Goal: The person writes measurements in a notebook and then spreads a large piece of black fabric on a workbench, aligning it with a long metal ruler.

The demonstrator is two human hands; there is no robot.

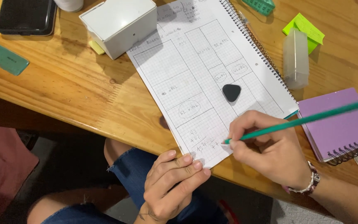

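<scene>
Pencil (299,120), green, is pinched in my right hand (270,153) near the tip, which touches the grid page of the spiral notebook (212,70) at its lower corner, 5 o'clock of the black triangular eraser (231,92). My left hand (172,182) is loosely curled, holding nothing, fingertips pinning the page edge at the table (71,91) rim. Judgement: pencil is light and stiff, best gripped low; the thin, floppy page needs that flat pin. White box (119,25) sits at 11 o'clock.
</scene>
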